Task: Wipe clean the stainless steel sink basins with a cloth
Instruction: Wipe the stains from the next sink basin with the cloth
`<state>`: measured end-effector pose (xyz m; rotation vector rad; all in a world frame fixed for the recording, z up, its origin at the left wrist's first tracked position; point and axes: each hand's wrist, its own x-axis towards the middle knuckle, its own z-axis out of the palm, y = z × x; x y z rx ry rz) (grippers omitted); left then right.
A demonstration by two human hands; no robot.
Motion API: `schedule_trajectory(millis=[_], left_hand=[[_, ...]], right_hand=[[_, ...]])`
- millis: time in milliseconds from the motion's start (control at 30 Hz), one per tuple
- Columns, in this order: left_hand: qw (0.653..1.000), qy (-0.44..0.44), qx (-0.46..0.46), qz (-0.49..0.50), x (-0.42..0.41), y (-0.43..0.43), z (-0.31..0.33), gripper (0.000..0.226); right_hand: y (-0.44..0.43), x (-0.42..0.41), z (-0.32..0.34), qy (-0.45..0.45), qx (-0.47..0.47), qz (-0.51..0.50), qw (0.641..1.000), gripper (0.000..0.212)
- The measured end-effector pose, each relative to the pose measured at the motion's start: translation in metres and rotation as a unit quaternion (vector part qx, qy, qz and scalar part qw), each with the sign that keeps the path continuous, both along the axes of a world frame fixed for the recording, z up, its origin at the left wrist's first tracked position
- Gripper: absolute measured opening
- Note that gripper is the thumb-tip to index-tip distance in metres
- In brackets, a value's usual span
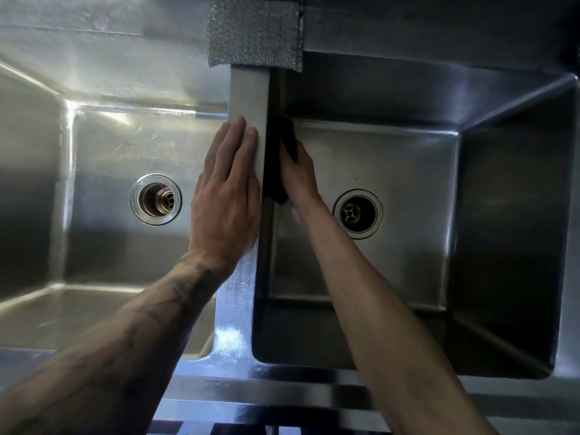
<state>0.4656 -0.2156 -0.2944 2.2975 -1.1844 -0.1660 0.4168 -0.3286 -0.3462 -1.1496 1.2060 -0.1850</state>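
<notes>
Your left forearm [125, 324] and right forearm [376, 309] come in from the bottom edge, right up close, crossing the front rim [282, 394] of the sink. Going left to right: the left basin [103, 246] is bright with glare on its back wall and floor, and the left drain [155, 199] sits in the middle of its floor with a brassy fitting visible down inside. Your left hand [226, 196] lies flat on top of the divider [249, 98] between the two bowls, palm down, fingers straight and pressed together, tips pointing toward the back. At the far end of that divider a silvery mesh cloth [254, 29] is draped over the back ledge. Just over the divider's right edge is the dark cloth [284, 136], held against the left wall of the right basin [408, 167], up near the back corner. Your right hand [298, 171] has it, fingers wrapped round it so cloth pokes out above and below the hand; the thumb is hidden. On the floor just right of your wrist is the right drain [357, 213], with a cross-shaped piece inside. That right basin is a lot darker than the left one, its right wall mostly in shadow
</notes>
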Motion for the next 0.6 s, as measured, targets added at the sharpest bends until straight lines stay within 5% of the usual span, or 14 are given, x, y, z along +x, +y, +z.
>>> schedule_trajectory(millis=[133, 333, 467, 600], left_hand=[[1.0, 0.005, 0.002, 0.002, 0.0, 0.0, 0.0, 0.053], [1.0, 0.005, 0.0, -0.002, 0.001, 0.0, 0.0, 0.052], [1.0, 0.005, 0.0, -0.004, 0.001, 0.0, -0.001, 0.052], [1.0, 0.005, 0.006, -0.001, 0.001, 0.0, 0.001, 0.051]], right_hand=[[0.018, -0.018, 0.026, -0.085, 0.001, -0.028, 0.996, 0.022], [0.024, -0.015, -0.011, 0.029, 0.013, 0.002, 0.999, 0.06], [0.031, -0.025, 0.013, -0.017, 0.002, 0.007, 1.0, 0.034], [0.048, -0.038, 0.012, -0.062, -0.012, -0.012, 0.998, 0.034]])
